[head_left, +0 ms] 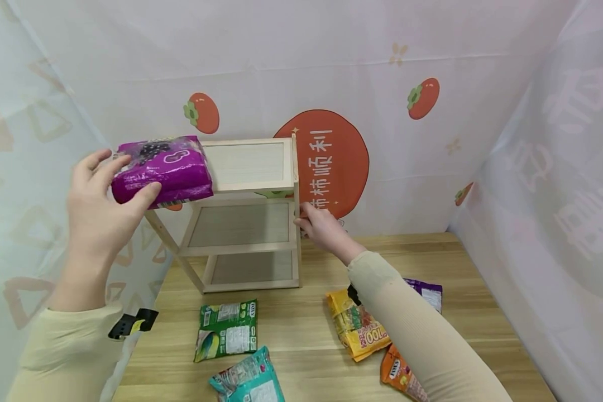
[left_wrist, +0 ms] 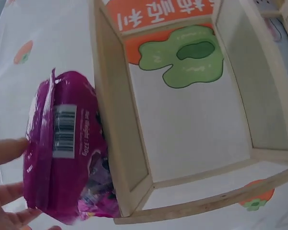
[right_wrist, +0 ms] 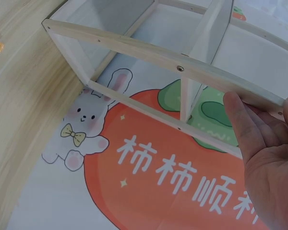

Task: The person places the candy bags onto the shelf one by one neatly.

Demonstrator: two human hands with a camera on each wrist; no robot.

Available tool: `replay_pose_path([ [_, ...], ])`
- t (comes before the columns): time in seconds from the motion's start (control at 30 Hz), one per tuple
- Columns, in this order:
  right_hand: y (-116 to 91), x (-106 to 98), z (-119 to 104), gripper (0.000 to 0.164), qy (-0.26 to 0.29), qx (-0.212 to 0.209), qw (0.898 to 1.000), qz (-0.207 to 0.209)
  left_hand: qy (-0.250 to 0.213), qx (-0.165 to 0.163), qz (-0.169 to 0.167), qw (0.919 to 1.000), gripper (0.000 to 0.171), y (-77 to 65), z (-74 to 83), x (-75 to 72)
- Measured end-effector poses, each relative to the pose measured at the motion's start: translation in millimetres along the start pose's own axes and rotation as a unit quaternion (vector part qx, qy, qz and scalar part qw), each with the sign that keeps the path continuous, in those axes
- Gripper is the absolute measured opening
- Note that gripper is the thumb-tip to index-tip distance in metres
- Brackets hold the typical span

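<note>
In the head view my left hand (head_left: 103, 195) grips a purple snack bag (head_left: 168, 173) with grapes printed on it, thumb on the near side and fingers over the far left. The bag lies at the left end of the top tier of a three-tier wooden shelf (head_left: 246, 245). From the left wrist view, the bag's barcode end (left_wrist: 65, 132) shows beside the shelf's top frame (left_wrist: 115, 105). My right hand (head_left: 326, 229) pinches the shelf's right upright, and its fingers lie along that wooden post (right_wrist: 206, 72) in the right wrist view.
On the wooden table (head_left: 311, 329) lie a green bag (head_left: 228, 329) and a teal bag (head_left: 251, 379) in front of the shelf. Under and beside the right forearm are a yellow bag (head_left: 357, 329), an orange bag (head_left: 399, 374) and a dark purple bag (head_left: 427, 293). Printed cloth (head_left: 261, 50) hangs behind.
</note>
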State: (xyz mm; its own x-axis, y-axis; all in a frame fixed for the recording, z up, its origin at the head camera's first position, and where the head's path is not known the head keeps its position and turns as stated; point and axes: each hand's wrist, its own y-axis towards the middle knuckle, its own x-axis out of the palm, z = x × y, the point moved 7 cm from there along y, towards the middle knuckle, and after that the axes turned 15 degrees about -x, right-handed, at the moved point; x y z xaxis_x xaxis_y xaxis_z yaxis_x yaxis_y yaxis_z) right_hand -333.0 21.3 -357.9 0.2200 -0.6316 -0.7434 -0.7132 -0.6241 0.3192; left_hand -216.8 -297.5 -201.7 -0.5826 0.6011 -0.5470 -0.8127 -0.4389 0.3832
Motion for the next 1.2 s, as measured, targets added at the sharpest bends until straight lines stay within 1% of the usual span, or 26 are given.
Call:
replay_pose_path([
  [0.03, -0.1, -0.1, 0.1, 0.025, 0.001, 0.0, 1.0, 0.001, 0.01, 0.037, 0.021, 0.9991, 0.056, -4.4, 6.5, -0.1],
  [0.1, -0.4, -0.2, 0.2, 0.025, 0.001, 0.002, 1.0, 0.0, 0.028, 0.111, 0.056, 0.9919, 0.049, -14.5, 18.9, 1.2],
  [0.13, -0.3, -0.1, 0.3, 0.024, 0.002, 0.002, 1.0, 0.0, 0.037, 0.144, 0.07, 0.9864, 0.046, -19.7, 24.5, 2.2],
  [0.2, -0.4, -0.3, 0.4, 0.025, 0.002, 0.004, 1.0, -0.001, 0.066, 0.202, 0.086, 0.9735, 0.041, -30.0, 34.5, 5.7],
  [0.27, -0.8, -0.5, 0.5, 0.026, 0.001, 0.004, 1.0, -0.002, 0.091, 0.243, 0.096, 0.9609, 0.038, -38.7, 41.9, 10.1],
  [0.37, -1.2, -0.9, 0.4, 0.026, 0.001, 0.003, 1.0, -0.001, 0.125, 0.277, 0.103, 0.9472, 0.037, -46.8, 47.1, 17.1],
  [0.5, -1.7, -1.0, 0.4, 0.026, -0.003, 0.0, 1.0, 0.0, 0.145, 0.269, 0.124, 0.944, 0.041, -50.8, 45.6, 24.3],
  [0.6, -1.8, -0.2, 1.7, 0.026, -0.008, 0.002, 1.0, -0.001, 0.175, 0.259, 0.133, 0.9405, 0.047, -51.1, 42.3, 29.7],
  [0.73, -2.0, 0.4, 2.7, 0.025, -0.008, 0.005, 1.0, 0.0, 0.208, 0.258, 0.133, 0.9342, 0.054, -49.7, 38.4, 36.1],
  [0.83, -1.7, 0.3, 2.0, 0.024, -0.009, 0.003, 1.0, 0.002, 0.202, 0.254, 0.142, 0.9353, 0.053, -48.4, 35.9, 37.8],
  [1.0, -1.4, 0.4, 1.2, 0.025, -0.006, 0.003, 1.0, 0.0, 0.187, 0.25, 0.157, 0.937, 0.045, -45.0, 31.3, 37.3],
  [1.2, -0.7, -0.3, -0.2, 0.026, 0.004, -0.001, 1.0, 0.001, 0.181, 0.249, 0.171, 0.9358, 0.041, -40.2, 26.1, 34.0],
])
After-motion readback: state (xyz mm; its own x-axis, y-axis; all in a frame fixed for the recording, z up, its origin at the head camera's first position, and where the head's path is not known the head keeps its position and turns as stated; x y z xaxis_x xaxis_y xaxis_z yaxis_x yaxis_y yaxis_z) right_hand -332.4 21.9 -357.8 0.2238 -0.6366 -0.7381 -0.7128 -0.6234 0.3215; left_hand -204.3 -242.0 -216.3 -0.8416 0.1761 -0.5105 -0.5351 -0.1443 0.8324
